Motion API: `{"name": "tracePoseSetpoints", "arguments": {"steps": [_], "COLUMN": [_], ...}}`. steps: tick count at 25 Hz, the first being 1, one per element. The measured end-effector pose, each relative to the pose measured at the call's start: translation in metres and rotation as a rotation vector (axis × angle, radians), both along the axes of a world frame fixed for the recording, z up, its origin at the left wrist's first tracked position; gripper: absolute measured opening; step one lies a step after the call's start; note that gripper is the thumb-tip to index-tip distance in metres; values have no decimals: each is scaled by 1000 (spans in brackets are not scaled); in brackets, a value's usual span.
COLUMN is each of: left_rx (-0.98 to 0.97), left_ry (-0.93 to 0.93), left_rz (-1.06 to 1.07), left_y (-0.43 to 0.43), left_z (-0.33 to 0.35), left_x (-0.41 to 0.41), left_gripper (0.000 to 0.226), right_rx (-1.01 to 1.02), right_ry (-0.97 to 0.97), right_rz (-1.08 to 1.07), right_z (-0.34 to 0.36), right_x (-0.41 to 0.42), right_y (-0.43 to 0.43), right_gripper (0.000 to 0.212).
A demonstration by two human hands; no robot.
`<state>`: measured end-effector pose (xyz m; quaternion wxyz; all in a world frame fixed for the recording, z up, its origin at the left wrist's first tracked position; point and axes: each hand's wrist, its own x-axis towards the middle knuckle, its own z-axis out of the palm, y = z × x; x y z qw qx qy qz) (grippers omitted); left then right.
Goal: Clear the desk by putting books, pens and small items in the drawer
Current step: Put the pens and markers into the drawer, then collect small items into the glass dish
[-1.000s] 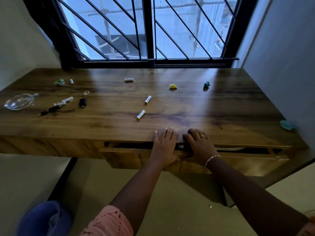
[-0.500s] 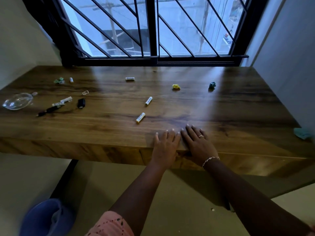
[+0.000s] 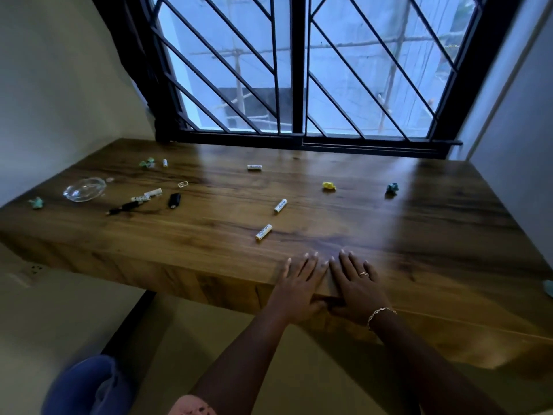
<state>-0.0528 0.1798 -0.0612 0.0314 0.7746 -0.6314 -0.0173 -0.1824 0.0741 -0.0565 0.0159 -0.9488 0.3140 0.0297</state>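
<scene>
My left hand [image 3: 296,283] and my right hand [image 3: 356,283] lie flat, side by side, on the front edge of the wooden desk [image 3: 434,235]. The fingers are spread on top and the thumbs are tucked under the edge, against the drawer front [image 3: 227,290], which sits flush. Neither hand holds anything. Just beyond my left hand lie two white batteries [image 3: 264,232] [image 3: 280,205], with a third [image 3: 254,167] near the window. To the left are a black pen [image 3: 125,207], a white marker [image 3: 153,192], a small black item [image 3: 174,200] and a clip [image 3: 182,184].
A glass dish [image 3: 84,189] stands at the far left. Crumpled paper balls lie about: yellow [image 3: 329,186], teal [image 3: 392,188], green [image 3: 147,163], and one at the left edge [image 3: 36,202]. Walls close both sides and a barred window [image 3: 296,85] closes the back. A blue object [image 3: 80,384] is on the floor.
The drawer, slightly open a second ago, has slid shut under the desktop. My hands have moved forward with it and now rest on the desk's edge.
</scene>
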Motion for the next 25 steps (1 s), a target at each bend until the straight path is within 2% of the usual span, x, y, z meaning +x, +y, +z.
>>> {"name": "tracePoseSetpoints", "arguments": {"steps": [1,4,7,10,14,16,21,25], "left_rx": [-11,-22,-65,-124,-160,-228,-219,-145], "left_ry": [33,161,187,203,176,169,131,116], "left_rz": [-42,-47,47,129,117,100,73,-27], "left_y": [1,8,14,14,14,13,7,-14], "left_z": [1,9,20,26,27,30,29,37], "left_x": [3,15,36,62,142,149,176,184], "left_gripper": [78,86,101,106,94,89,79,50], "right_rx": [10,147,219,306,354,357,165,34], "right_ry": [-15,-1,-167,-315,-472,-509,-347,-135], "right_rz": [13,-31,-65,-98,-158,-216,-168,-73], "right_z": [3,9,15,19,19,24,40,50], "right_x": [2,10,33,68,146,158,191,207], "right_y": [-1,-6,-6,-6,-4,-11,-31,-47], "right_gripper": [101,86,70,59,48,46,56,59]}}
